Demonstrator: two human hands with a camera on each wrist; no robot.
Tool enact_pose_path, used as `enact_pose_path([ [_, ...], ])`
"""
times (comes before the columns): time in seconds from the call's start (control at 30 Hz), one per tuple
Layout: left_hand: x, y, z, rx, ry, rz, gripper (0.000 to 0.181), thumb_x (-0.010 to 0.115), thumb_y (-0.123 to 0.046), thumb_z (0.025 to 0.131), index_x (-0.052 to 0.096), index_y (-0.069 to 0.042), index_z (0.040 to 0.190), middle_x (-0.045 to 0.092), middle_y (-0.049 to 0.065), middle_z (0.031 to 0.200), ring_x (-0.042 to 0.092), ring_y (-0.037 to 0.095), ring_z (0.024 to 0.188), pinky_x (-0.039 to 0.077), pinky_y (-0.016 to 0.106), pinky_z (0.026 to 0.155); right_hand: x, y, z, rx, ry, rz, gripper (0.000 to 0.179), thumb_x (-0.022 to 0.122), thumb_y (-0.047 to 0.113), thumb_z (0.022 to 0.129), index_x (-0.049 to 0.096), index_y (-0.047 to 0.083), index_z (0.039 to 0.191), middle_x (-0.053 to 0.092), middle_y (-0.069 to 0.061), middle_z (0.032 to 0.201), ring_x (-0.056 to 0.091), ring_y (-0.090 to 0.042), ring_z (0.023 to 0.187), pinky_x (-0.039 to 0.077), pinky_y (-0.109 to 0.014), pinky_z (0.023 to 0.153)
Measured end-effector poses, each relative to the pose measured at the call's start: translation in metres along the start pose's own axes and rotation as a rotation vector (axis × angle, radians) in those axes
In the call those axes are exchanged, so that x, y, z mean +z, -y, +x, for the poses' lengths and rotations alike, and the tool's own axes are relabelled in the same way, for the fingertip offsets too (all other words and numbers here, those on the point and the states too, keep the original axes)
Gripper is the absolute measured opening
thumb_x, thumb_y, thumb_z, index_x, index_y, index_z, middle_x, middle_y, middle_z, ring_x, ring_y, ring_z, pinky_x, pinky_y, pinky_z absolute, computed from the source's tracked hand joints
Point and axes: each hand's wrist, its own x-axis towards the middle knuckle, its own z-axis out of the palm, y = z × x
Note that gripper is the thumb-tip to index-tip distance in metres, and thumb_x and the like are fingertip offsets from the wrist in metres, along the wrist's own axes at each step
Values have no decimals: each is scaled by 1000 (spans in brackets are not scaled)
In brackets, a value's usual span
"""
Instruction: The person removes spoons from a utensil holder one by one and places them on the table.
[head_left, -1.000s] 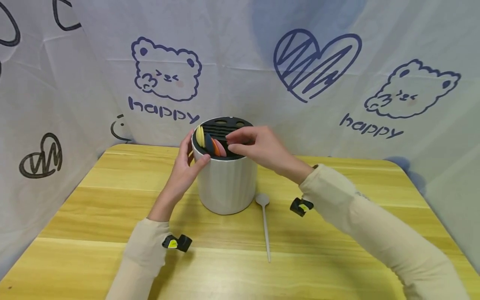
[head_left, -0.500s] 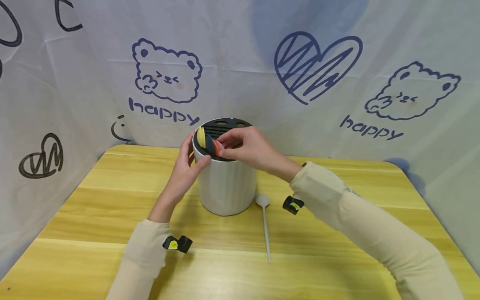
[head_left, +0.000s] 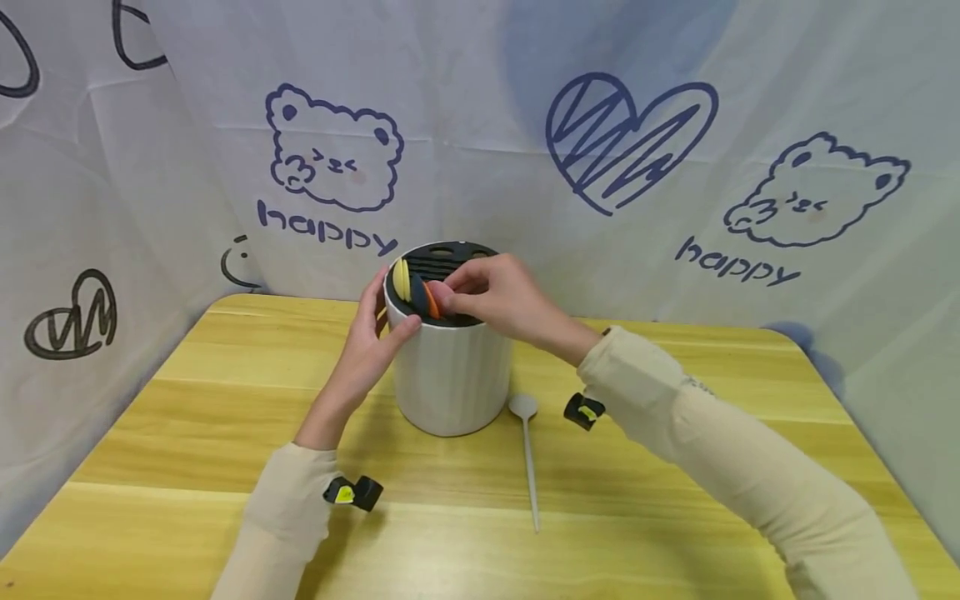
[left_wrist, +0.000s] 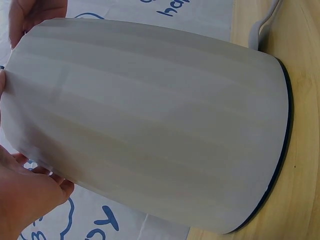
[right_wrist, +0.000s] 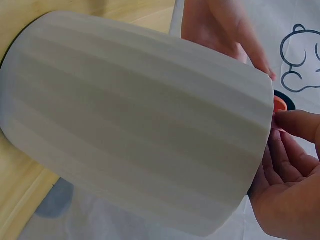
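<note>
A white ribbed utensil holder point(head_left: 452, 379) stands upright on the table, its top fitted with a black slotted insert point(head_left: 462, 248). My left hand point(head_left: 367, 340) grips its upper left side, thumb at the front rim and fingers round behind. Out of the insert poke the oval heads of yellow spoons point(head_left: 402, 280), a dark blue spoon point(head_left: 419, 295) and an orange spoon point(head_left: 431, 301). Beside the orange one, my right hand point(head_left: 510, 298) pinches a pink spoon point(head_left: 441, 293) by its head between thumb and fingers. The handles are hidden inside the holder.
A pale grey spoon point(head_left: 524, 406) lies on the wooden table point(head_left: 225, 417) right of the holder's base, handle toward me. Behind the table hangs a white cloth point(head_left: 465, 108) printed with bears and hearts.
My right hand has moved left over the insert and taken hold of the pink spoon's head, which has since turned a little. The left hand keeps its grip on the holder.
</note>
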Motion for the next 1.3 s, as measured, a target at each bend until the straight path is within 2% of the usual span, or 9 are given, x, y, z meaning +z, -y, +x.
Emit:
enact_pose_path([
  [0.17,0,2,0,-3,-1,2,85,61,-41,92,12,-13,155,17,3,159,18,17,143,16,40,116,-2,-5,1,-43,-31,10,18,70,13,90,73,-2,100,70,-9,93,65,-19,84,53,-29,78],
  [0.33,-1,2,1,5,-4,2,86,61,-42,91,13,-12,155,17,3,159,18,17,143,17,40,116,-7,-6,1,-36,-74,20,17,67,3,89,70,-4,104,70,-13,96,64,-22,88,52,-30,82],
  [0.7,-1,0,1,-19,-2,9,85,61,-43,91,13,-14,155,15,3,159,16,17,144,17,40,116,-19,-2,2,17,-126,60,20,67,5,90,69,-3,109,68,-13,100,63,-23,89,53,-31,84],
  [0.93,1,1,1,-10,-5,1,87,62,-42,91,12,-10,155,16,4,159,17,18,144,16,40,116,-31,0,0,16,-105,125,23,65,4,92,67,-2,114,67,-12,105,62,-21,92,52,-32,86],
  [1.3,1,-1,1,1,-12,7,89,63,-45,90,13,-11,155,15,6,159,17,20,144,16,42,116,-46,1,-5,28,-118,180,25,64,7,93,65,0,117,66,-11,110,62,-21,96,50,-32,90],
])
